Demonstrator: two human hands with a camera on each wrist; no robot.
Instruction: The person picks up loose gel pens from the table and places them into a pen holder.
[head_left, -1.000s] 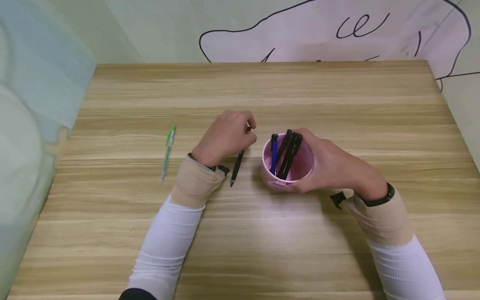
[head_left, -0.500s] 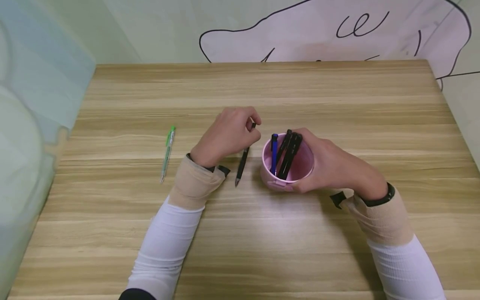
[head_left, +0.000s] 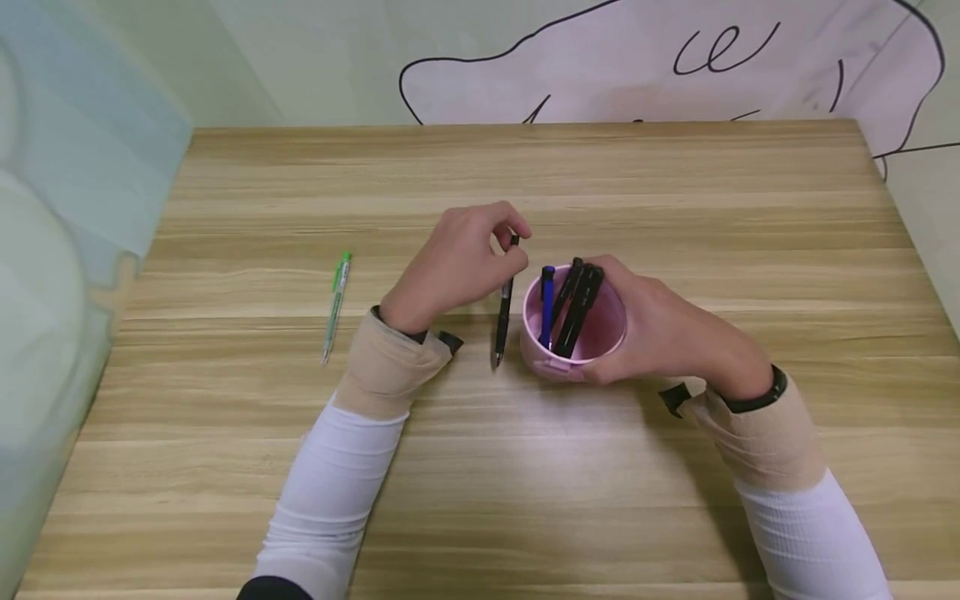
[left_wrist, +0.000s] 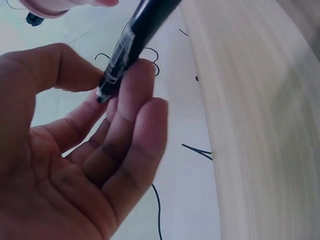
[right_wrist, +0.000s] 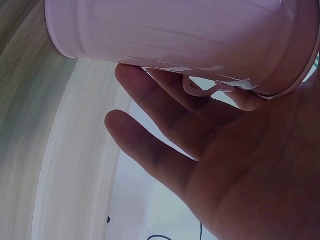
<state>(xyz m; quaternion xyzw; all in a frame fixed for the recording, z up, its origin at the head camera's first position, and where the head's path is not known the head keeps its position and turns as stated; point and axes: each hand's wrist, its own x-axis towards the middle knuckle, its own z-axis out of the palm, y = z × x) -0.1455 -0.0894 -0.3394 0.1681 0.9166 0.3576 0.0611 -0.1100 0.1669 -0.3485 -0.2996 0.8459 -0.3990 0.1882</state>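
My left hand pinches the upper end of a black pen between thumb and fingers, its tip pointing down toward me just left of the cup. In the left wrist view the pen's end sits at the fingertips and a clear label shows on its barrel. My right hand grips a pink cup around its right side. The right wrist view shows the cup's wall and a small loop handle near the fingers. Inside the cup lean a blue pen and several black pens.
A clear-barrelled green pen lies on the wooden table to the left of my left forearm. Behind the table's far edge stands a wall with black line drawings. A pale blue-green wall borders the left side.
My left hand has moved to the right and slightly away from me, bringing the black pen closer to the cup and more upright. The right hand and the cup have stayed nearly still.
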